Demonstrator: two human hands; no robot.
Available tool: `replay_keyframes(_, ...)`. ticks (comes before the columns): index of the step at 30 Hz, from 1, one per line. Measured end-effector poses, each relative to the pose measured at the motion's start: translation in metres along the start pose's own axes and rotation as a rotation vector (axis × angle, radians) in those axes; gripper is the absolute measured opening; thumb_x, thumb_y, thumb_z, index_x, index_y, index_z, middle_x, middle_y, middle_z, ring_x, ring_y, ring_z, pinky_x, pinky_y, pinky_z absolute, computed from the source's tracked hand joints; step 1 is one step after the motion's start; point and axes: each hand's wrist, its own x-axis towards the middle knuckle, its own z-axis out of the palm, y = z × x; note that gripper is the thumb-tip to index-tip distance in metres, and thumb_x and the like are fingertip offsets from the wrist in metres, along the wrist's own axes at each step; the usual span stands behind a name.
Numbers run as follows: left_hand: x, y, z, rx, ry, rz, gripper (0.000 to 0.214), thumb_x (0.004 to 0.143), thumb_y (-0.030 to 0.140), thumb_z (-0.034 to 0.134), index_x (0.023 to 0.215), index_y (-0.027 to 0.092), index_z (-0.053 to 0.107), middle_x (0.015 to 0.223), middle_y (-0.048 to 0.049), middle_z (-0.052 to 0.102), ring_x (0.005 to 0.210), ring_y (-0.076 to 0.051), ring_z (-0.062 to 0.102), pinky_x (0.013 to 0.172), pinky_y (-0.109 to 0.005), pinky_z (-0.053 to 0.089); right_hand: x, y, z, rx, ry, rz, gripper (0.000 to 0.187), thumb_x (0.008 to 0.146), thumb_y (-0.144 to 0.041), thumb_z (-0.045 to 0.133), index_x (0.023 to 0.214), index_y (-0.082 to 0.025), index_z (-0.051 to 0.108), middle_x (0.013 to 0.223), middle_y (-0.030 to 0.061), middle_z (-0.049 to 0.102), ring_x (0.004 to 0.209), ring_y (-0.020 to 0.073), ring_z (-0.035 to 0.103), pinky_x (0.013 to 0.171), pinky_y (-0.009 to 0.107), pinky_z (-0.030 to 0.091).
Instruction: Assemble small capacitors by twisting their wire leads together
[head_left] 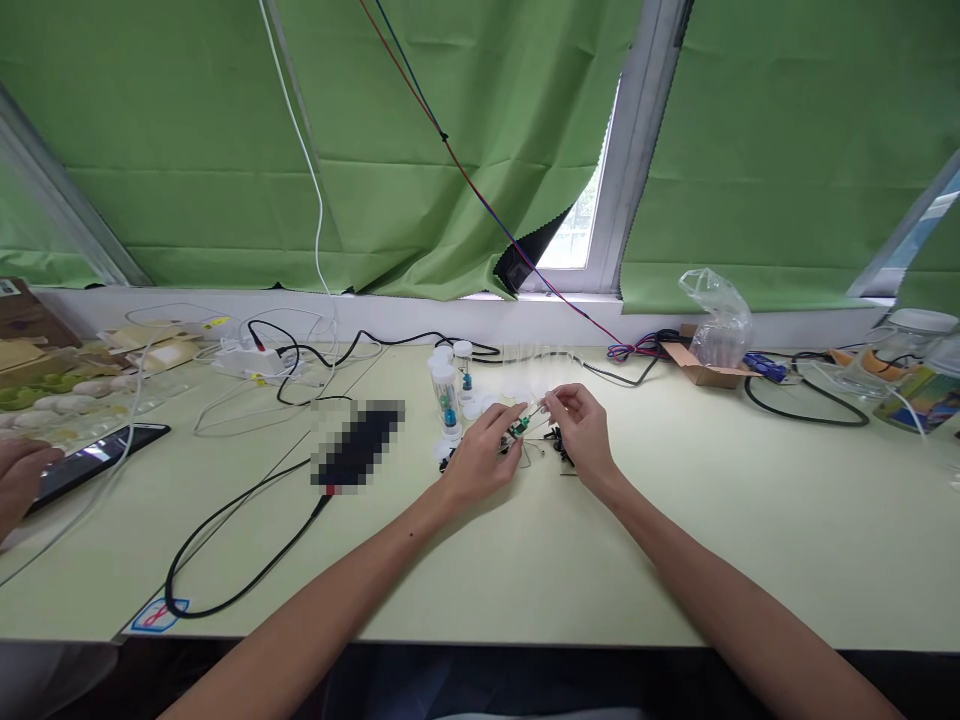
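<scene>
My left hand pinches a small green circuit board between thumb and fingers above the pale green table. My right hand is closed in a pinch at the board's right end, holding a thin part too small to name. Small black parts and wire bits lie on the table under my hands. Clear plastic tubes with blue and green pieces inside stand just left of my left hand.
A black cable loops from a blurred dark object at the left. Another person's hand rests by a phone at far left. A white power strip, a cardboard box with a plastic bag, and jars line the back.
</scene>
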Motion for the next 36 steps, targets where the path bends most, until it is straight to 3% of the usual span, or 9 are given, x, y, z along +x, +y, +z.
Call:
replay_keyframes(7, 0.0008, 0.0004, -0.0011, 0.016, 0.007, -0.015, 0.048, 0.088, 0.014, 0.054, 0.135, 0.022, 0.048, 0.110, -0.0080, 0.060, 0.098, -0.018, 0.060, 0.083, -0.031, 0.051, -0.0002, -0.0025, 0.0000, -0.030, 0.050, -0.034, 0.025, 0.082, -0.041, 0.068, 0.092, -0.020, 0.057, 0.090, 0.0047, 0.064, 0.083, 0.0181, 0.062, 0.066, 0.029, 0.050)
replay_keyframes(14, 0.0007, 0.0003, -0.0009, 0.018, 0.013, -0.001, 0.048, 0.088, 0.013, 0.053, 0.134, 0.022, 0.049, 0.108, -0.0076, 0.059, 0.096, -0.018, 0.059, 0.081, -0.029, 0.051, -0.0001, -0.0072, -0.0013, -0.046, 0.085, -0.024, 0.023, 0.088, -0.042, 0.059, 0.084, -0.020, 0.057, 0.081, 0.0034, 0.065, 0.072, 0.0156, 0.060, 0.059, 0.027, 0.048)
replay_keyframes(36, -0.0007, -0.0003, -0.0021, 0.036, 0.002, -0.010, 0.047, 0.086, 0.012, 0.052, 0.132, 0.021, 0.051, 0.109, -0.0082, 0.060, 0.097, -0.018, 0.060, 0.081, -0.031, 0.051, 0.0027, 0.0000, -0.0029, 0.006, 0.048, 0.055, 0.024, 0.084, -0.041, 0.065, 0.078, -0.019, 0.056, 0.074, 0.0030, 0.063, 0.069, 0.0158, 0.060, 0.055, 0.026, 0.049)
